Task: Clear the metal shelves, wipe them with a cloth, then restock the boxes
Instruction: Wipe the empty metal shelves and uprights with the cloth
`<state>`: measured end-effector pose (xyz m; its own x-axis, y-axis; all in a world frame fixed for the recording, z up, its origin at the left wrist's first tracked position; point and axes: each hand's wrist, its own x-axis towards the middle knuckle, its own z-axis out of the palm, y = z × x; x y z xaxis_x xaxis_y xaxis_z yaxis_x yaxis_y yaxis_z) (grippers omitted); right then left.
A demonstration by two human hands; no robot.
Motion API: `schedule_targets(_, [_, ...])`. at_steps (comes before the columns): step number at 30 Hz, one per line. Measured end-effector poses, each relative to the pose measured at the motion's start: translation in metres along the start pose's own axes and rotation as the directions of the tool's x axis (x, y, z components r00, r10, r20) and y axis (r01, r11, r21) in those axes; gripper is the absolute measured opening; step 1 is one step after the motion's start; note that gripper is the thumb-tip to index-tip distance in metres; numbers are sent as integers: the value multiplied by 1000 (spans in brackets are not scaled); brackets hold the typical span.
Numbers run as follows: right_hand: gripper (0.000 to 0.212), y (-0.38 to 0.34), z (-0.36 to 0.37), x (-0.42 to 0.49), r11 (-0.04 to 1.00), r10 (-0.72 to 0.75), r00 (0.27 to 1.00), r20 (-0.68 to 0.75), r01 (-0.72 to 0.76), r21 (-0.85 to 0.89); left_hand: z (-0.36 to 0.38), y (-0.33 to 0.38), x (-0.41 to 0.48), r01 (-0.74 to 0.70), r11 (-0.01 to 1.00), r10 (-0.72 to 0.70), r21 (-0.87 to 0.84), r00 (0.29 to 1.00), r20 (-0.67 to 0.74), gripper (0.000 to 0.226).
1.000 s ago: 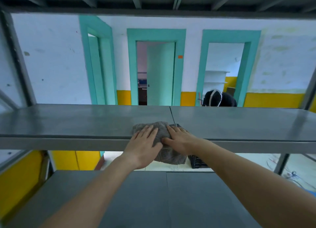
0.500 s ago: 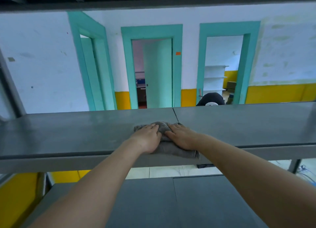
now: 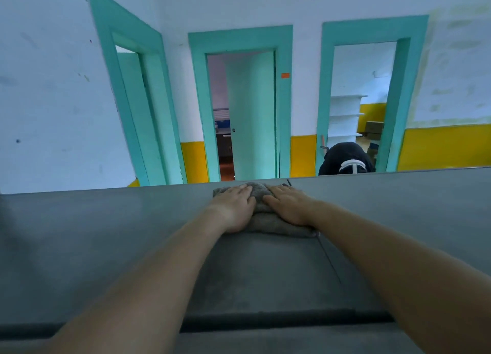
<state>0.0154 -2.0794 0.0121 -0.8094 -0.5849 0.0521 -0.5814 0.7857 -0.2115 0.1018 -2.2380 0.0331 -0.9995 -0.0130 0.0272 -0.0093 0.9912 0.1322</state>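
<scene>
A folded grey cloth [image 3: 261,222] lies on the grey metal shelf [image 3: 106,234], close to its far edge and beside the seam between two panels. My left hand [image 3: 233,207] presses flat on the cloth's left half. My right hand [image 3: 289,207] presses flat on its right half, fingers straight and pointing away from me. Both arms stretch out over the shelf. No boxes are in view.
The shelf's near edge [image 3: 265,319] runs across the bottom. Beyond the far edge, a person's dark-covered head [image 3: 345,159] shows low down. Three teal-framed doorways [image 3: 241,114] open in the white and yellow wall behind.
Both hands have pushed the cloth from the shelf's near edge toward its far edge. My view has risen, so I now look down on the shelf top.
</scene>
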Motion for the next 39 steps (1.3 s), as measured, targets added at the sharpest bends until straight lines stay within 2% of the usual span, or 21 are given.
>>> schedule_targets(6, [79,11,-2,58,998,41,999,2,-41,38,-2,-24,61,-6,1000,6,-11,1000,10,58])
schedule_targets(12, [63,-2,-6,77,989,119,993,12,-120,84,-6,-46,79,-14,1000,14,20,1000,-11,58])
schedule_targets(17, [79,-28,-1,78,992,114,993,1,-114,56,-12,-70,66,-34,999,34,-30,999,-12,59])
schedule_targets(19, [94,-38,6,79,996,80,997,4,-80,28,-14,-78,51,-25,998,25,-52,1000,-10,59])
schedule_targets(21, [99,-52,11,75,997,72,997,0,-72,19,-15,-88,32,-19,998,19,-65,1000,-3,60])
schedule_targets(27, [63,-107,14,5,991,119,992,-30,-117,69,-20,-97,-51,-31,998,31,-55,999,7,61])
schedule_targets(33, [63,-174,23,-98,986,167,985,-52,-166,19,-20,-104,-161,-117,992,117,-53,993,-1,61])
schedule_targets(39, [67,-210,26,-162,976,218,973,-69,-217,23,-23,-100,-223,-173,983,173,-66,985,1,60])
